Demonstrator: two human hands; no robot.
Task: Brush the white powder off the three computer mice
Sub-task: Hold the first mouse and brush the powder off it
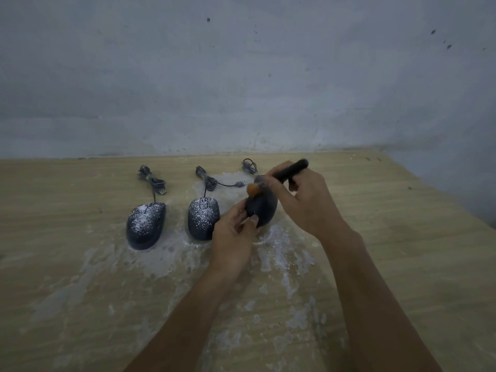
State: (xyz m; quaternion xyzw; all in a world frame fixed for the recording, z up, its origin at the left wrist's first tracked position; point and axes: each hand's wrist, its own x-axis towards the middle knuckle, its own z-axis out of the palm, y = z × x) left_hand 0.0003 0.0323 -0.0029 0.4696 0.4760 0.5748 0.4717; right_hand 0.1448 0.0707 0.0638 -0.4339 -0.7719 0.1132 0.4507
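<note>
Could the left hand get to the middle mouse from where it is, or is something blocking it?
Probably yes, once freed. The left hand grips the right-hand mouse, while the powdered middle mouse lies just beside it on the table, nothing between them. It would need to let go first.

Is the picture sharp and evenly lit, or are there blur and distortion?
Head view: dim, flat light with soft shadows; the table edge bows from wide-angle distortion; the brush and right hand look slightly motion-blurred; powder on the left mouse stays distinct.
</note>
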